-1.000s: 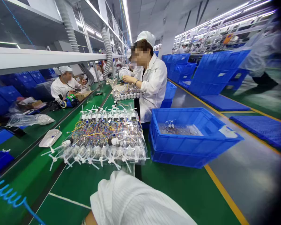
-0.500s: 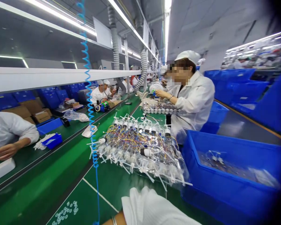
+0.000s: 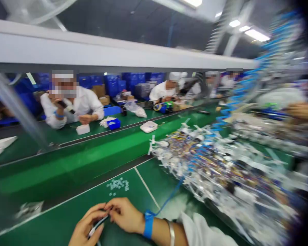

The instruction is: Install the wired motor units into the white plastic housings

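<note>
Low in the view, my left hand [image 3: 86,225] curls around a thin dark-and-pale cable-like piece [image 3: 95,227], with a white part showing between the fingers. My right hand [image 3: 127,216] meets it at the fingertips and pinches the piece's upper end. The exact kind of this piece is blurred. A blue wrist strap [image 3: 148,224] with a coiled blue cord circles my right wrist, beside a metal bangle [image 3: 171,233]. Just beyond my hands, several small white rings [image 3: 118,184] lie scattered on the green bench [image 3: 166,201].
To the right lies a large pile of bagged wired parts with white ties [image 3: 207,160]. A green conveyor belt [image 3: 74,164] runs across, carrying a white tray [image 3: 149,126]. Co-workers sit beyond it, near a small blue box [image 3: 114,123]. A white beam [image 3: 118,51] spans overhead.
My view has swung left, so the wired parts now sit farther right and the blue bin is out of view. Both hands have come into sight, together on the thin piece.
</note>
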The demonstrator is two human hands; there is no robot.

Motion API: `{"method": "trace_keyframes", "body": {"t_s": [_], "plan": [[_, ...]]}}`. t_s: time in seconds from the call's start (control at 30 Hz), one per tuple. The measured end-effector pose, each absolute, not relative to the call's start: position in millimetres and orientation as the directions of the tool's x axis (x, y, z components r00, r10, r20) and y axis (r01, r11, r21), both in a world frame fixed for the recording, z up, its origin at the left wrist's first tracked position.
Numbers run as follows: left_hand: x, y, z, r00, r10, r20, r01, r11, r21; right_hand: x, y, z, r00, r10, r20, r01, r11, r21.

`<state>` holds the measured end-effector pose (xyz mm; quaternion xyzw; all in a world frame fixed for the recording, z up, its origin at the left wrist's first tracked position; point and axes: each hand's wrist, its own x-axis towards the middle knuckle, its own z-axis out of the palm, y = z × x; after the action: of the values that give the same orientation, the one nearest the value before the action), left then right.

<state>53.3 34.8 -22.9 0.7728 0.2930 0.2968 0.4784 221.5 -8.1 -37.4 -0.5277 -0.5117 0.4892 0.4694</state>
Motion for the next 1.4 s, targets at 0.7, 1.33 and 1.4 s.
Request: {"method": "trace_keyframes", "body": {"t_s": [0.7, 1.33, 1.4], "plan": [[51.5, 29.8, -13.6, 0.714, 0.668, 0.208, 0.027, -0.323, 0.946, 233.3, -9.9, -26.5, -0.151, 0.989, -0.004, 0.212, 0.029, -0.977], [51.3, 28.2, 1.5, 0.673, 0.673, 0.309, -0.018, -0.402, 0.915, 237.0, -8.0, -26.0, -0.277, 0.959, 0.061, 0.330, 0.154, -0.931], [51.7, 27.6, -0.6, 0.666, 0.678, 0.313, -0.014, -0.408, 0.913, 236.9, -7.9, -24.7, -0.285, 0.956, 0.070, 0.333, 0.168, -0.928]]}}
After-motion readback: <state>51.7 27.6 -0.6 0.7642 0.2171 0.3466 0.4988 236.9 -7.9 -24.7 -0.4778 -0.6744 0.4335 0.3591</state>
